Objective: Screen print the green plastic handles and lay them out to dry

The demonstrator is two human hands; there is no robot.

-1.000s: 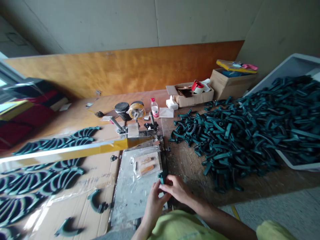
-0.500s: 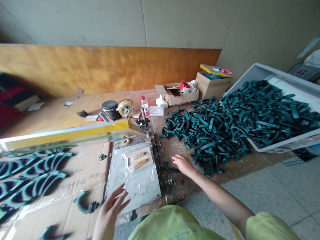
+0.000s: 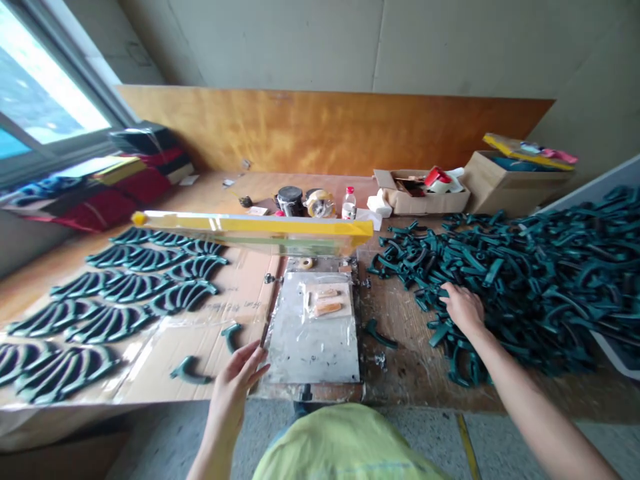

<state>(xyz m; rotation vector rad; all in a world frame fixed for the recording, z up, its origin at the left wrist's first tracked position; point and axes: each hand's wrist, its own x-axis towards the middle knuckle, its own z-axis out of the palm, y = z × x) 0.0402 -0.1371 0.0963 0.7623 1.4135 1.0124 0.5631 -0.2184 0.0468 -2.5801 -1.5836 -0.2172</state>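
My left hand point(image 3: 243, 367) is by the left edge of the grey metal plate point(image 3: 310, 350), fingers stretched out and holding nothing. Near it on the cardboard lie two loose curved dark green handle-like parts, one point(image 3: 231, 335) just beyond the fingers and another point(image 3: 189, 372) to the left. My right hand point(image 3: 464, 308) reaches onto a big heap of similar green parts point(image 3: 505, 263). Its fingers are bent together among them; what they grip, if anything, is hidden. One single green part point(image 3: 380, 335) rests between the plate and the heap.
A yellow-edged frame point(image 3: 260, 227) stands raised behind the plate. Rows of green parts point(image 3: 113, 325) lie fanned on cardboard point(image 3: 235, 283) at left. Farther back are a black tub point(image 3: 290, 200), a tape roll point(image 3: 320, 203), a bottle point(image 3: 349, 203) and an open carton point(image 3: 425, 200).
The view has swung left, bringing the window and the rows of parts into sight. My right hand has moved right, from beside the single part onto the heap. My left hand stays near the plate.
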